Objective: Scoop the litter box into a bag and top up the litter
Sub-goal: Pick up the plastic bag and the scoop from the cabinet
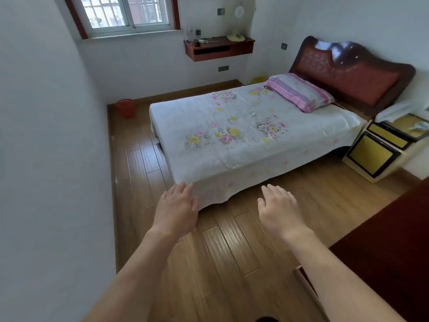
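Litter box, scoop, bag & litter: none are showing in this view. Maybe out of frame or behind furniture, can't tell. So both grips are hanging empty. Left grip (176,205) is reaching fwd w/ fingers straight & close together, tips overlapping the near corner of the bed (185,117) in the picture; contact unclear. Right grip (278,208) is hovering over the floor (232,252), fingers relaxed & slightly spread, pinching nothing. Prob. they're out front b/c the person is searching for the box, i.e. task is only starting.

Outward: floral-sheeted bed is filling mid-room, w/ a striped pillow (299,91) lying at the headboard end. A red bucket (126,108) is standing in the far corner, and a yellow nightstand (376,149) is sitting rt of the bed.
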